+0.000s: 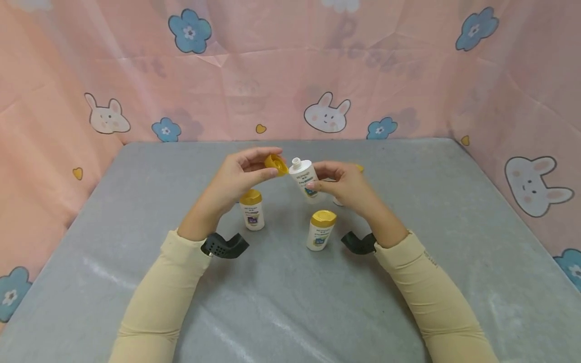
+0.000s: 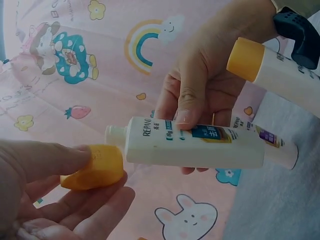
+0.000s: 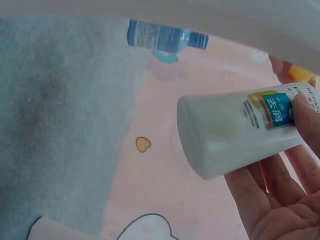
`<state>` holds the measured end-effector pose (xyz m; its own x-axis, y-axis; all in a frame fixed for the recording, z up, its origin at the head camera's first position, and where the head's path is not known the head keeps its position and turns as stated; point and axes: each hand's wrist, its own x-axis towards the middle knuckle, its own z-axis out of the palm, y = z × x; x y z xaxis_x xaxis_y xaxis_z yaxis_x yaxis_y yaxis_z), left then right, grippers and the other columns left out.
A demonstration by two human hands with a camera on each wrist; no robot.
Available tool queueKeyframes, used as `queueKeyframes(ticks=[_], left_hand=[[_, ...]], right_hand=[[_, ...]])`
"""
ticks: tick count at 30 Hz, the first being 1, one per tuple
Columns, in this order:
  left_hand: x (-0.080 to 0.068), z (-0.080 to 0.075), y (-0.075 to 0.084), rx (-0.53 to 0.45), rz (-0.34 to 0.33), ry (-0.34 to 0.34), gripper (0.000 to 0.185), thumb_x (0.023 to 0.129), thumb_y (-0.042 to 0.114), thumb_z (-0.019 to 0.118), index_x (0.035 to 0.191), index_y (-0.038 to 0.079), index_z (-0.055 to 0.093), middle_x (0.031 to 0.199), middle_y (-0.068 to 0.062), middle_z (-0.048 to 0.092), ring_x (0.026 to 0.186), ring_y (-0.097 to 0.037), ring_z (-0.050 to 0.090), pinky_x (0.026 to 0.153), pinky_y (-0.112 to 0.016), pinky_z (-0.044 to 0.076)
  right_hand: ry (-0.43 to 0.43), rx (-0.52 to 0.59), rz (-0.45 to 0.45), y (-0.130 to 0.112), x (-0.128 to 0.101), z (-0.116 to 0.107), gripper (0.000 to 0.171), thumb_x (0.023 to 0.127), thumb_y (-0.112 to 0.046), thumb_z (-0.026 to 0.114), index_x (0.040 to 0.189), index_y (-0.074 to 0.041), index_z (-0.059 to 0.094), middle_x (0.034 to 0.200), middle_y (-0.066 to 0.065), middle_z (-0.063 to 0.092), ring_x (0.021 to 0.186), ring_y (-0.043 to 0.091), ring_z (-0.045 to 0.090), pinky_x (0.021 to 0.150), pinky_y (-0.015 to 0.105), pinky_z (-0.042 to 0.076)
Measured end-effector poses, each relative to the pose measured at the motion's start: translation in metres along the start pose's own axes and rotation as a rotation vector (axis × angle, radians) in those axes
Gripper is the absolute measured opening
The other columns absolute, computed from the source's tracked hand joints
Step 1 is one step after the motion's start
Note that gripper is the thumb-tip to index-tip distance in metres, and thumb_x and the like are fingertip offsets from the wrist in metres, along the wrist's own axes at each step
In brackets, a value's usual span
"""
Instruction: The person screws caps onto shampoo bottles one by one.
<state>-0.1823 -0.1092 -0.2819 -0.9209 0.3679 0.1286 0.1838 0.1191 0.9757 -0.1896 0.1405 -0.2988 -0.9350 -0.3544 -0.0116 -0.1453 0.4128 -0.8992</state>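
Observation:
My left hand [image 1: 242, 171] pinches a yellow cap [image 1: 275, 164] between thumb and fingers, its hollow underside visible in the head view. Close beside it, my right hand [image 1: 347, 184] grips a white shampoo bottle [image 2: 195, 142] by its sides, thumb on the front label. This bottle is held up off the table, leaning slightly, and its narrow white neck [image 2: 116, 136] is bare. In the left wrist view the cap sits right by that neck. The bottle's flat base [image 3: 200, 140] faces the camera in the right wrist view.
Two yellow-capped shampoo bottles stand nearer on the grey table [image 1: 136, 212]: a left bottle [image 1: 252, 212] and a middle bottle [image 1: 320, 232]. Another bottle's yellow cap [image 1: 360, 168] shows behind my right hand. A blue bottle [image 3: 167, 36] appears in the right wrist view. Pink curtain [image 1: 254, 65] hangs behind.

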Motion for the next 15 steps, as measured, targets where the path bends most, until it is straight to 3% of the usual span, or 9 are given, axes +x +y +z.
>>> queueKeyframes(ticks=[4, 9, 15], left_hand=[[-0.0016, -0.0006, -0.0006, -0.004, -0.005, -0.011, 0.047, 0.097, 0.007, 0.063, 0.142, 0.008, 0.053, 0.134, -0.015, 0.061, 0.112, -0.016, 0.064, 0.099, -0.026, 0.054], [-0.0023, 0.0011, -0.0003, -0.014, -0.033, 0.018, 0.037, 0.096, 0.006, 0.065, 0.13, 0.003, 0.053, 0.13, -0.015, 0.064, 0.111, -0.017, 0.065, 0.097, -0.028, 0.056], [-0.0024, 0.0039, 0.0014, 0.054, 0.026, 0.041, 0.036, 0.094, 0.009, 0.069, 0.129, 0.004, 0.061, 0.125, -0.014, 0.065, 0.111, -0.02, 0.065, 0.099, -0.034, 0.055]], right_hand=[[-0.016, -0.023, -0.041, -0.0007, -0.001, 0.0014, 0.04, 0.094, -0.013, 0.069, 0.133, -0.005, 0.062, 0.128, 0.014, 0.067, 0.115, 0.027, 0.061, 0.106, 0.046, 0.051], [-0.017, -0.046, -0.049, -0.0015, -0.0024, 0.0017, 0.039, 0.094, -0.012, 0.069, 0.132, -0.006, 0.062, 0.127, 0.015, 0.066, 0.114, 0.028, 0.063, 0.101, 0.045, 0.055], [-0.019, -0.061, -0.054, -0.003, -0.003, 0.0027, 0.035, 0.093, -0.01, 0.07, 0.127, -0.005, 0.062, 0.125, 0.015, 0.065, 0.113, 0.029, 0.065, 0.094, 0.044, 0.058]])
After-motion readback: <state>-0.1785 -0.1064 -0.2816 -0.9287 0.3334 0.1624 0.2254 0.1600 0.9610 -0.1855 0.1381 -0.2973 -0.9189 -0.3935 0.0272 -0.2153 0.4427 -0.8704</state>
